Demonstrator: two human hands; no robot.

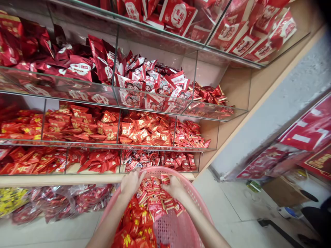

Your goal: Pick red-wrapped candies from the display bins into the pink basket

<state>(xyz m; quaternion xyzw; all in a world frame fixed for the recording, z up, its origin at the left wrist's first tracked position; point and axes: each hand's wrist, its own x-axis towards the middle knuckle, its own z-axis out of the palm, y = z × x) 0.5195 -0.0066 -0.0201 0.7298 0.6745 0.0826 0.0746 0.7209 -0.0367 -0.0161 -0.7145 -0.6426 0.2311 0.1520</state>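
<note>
A round pink plastic basket (200,203) with a perforated wall is in front of me at the foot of the shelves. My left hand (130,184) is closed over its far left rim, thumb on the inner side. Inside the basket, my right hand (174,187) has its thumb and fingers around small red wrapped packets (164,179); part of its grip is hidden. More small red-and-white packets (154,199) lie heaped near it. Red packets with yellow print (136,220) fill the basket's left side, and part of the pink bottom shows at the right.
Glass-divided shelves (155,148) hold many red packets in compartments. Clear bags of packets (67,201) and a yellow bag (12,199) lie under the lowest shelf. To the right are a grey wall (256,120), a cardboard box (283,191) and a dark bar (279,232) on the tiles.
</note>
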